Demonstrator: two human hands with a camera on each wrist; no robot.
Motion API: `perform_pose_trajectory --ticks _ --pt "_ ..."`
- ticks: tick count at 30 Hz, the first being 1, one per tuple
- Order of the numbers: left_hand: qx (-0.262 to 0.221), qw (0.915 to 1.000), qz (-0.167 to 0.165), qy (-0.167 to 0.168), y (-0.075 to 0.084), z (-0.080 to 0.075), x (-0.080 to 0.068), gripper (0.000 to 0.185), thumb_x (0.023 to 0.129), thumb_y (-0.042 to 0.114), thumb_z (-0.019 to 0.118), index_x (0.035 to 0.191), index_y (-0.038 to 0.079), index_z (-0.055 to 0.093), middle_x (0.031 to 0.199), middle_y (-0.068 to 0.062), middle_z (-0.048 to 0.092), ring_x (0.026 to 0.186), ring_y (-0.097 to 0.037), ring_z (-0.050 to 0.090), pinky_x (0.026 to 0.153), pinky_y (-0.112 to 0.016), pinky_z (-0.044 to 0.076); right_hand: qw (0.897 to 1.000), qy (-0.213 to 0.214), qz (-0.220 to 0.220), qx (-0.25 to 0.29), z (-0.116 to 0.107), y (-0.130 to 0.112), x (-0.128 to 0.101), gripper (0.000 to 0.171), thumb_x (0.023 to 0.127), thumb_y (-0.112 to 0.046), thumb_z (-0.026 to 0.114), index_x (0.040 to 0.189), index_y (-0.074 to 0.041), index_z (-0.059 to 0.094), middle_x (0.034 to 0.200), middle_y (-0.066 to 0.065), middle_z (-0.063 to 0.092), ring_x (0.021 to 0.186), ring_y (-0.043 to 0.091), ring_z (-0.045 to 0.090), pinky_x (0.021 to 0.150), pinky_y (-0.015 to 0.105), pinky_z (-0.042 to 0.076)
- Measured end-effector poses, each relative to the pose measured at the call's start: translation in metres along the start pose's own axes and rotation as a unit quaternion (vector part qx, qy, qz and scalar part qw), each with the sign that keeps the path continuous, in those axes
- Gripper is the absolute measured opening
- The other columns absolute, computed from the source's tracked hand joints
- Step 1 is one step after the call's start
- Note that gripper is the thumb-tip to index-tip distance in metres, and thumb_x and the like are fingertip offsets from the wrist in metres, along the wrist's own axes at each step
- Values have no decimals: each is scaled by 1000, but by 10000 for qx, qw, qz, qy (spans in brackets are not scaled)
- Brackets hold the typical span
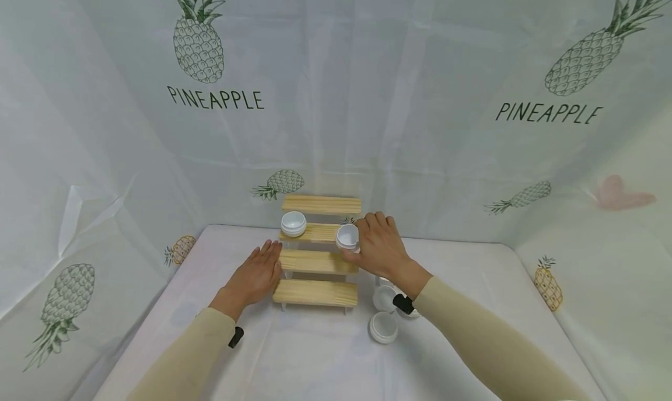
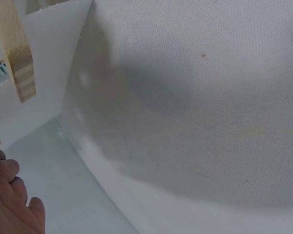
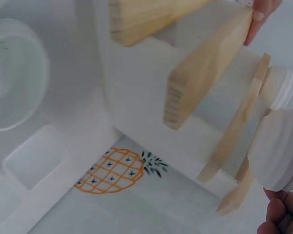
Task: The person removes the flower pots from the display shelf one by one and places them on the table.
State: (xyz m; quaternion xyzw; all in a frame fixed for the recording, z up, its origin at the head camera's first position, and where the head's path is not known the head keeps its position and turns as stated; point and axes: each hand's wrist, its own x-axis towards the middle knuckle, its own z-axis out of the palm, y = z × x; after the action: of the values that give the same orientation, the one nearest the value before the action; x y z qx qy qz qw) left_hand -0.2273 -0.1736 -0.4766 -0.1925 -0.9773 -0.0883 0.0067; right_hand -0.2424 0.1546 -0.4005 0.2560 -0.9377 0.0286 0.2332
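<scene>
A white-covered table (image 1: 315, 354) is carrying a four-step wooden rack (image 1: 318, 261) near its back edge, in front of a pineapple-print curtain (image 1: 220, 100). Judging by how things are lying, the loading of the rack is looking under way rather than finished: one white jar (image 1: 293, 223) is already sitting at the left end of the second step from the top, and a second jar (image 1: 347, 237) is being set at the right end of that same step. The right hand (image 1: 380, 246) is holding this second jar, fingers curled round it; the right wrist view is showing the jar's ribbed side against the step's edge. The left hand (image 1: 258, 274) is lying flat with straight fingers against the rack's left side, gripping nothing. Three more jars (image 1: 384, 326) are waiting on the table just right of the rack's front right corner, partly hidden by the right sleeve (image 1: 472, 337), so at least these are appearing left to place, and the other three steps are showing nothing on them.
</scene>
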Motion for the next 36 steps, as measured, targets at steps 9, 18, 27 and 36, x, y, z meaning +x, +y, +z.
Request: perform_pose_trajectory --ticks 9,18,27,36 --pt "-120 9999 27 103 -1 3 2 61 115 29 23 163 -8 27 171 -23 29 161 -41 22 132 -57 21 10000 79 -19 -23 -2 24 -63 59 86 -59 72 104 -4 66 93 8 58 87 27 47 75 38 37" --pt "-148 9998 14 116 -1 1 0 61 115 29 22 163 -8 28 171 -23 29 161 -41 22 132 -57 21 9995 174 119 235 2 33 -137 56 79 -53 79 105 -5 68 94 5 61 87 24 50 76 36 38" --pt "-107 9998 10 166 0 2 1 60 116 29 22 164 -8 26 171 -23 28 161 -41 22 132 -57 21 9992 357 -11 184 9 40 -190 55 72 -50 83 103 -8 67 90 -1 55 88 20 49 75 32 38" --pt "-165 9998 25 131 3 1 0 59 116 27 24 163 -9 26 171 -24 29 161 -42 22 132 -57 22 9989 388 -114 254 32 46 -220 55 70 -50 82 105 -10 68 95 -4 56 90 17 48 75 32 39"
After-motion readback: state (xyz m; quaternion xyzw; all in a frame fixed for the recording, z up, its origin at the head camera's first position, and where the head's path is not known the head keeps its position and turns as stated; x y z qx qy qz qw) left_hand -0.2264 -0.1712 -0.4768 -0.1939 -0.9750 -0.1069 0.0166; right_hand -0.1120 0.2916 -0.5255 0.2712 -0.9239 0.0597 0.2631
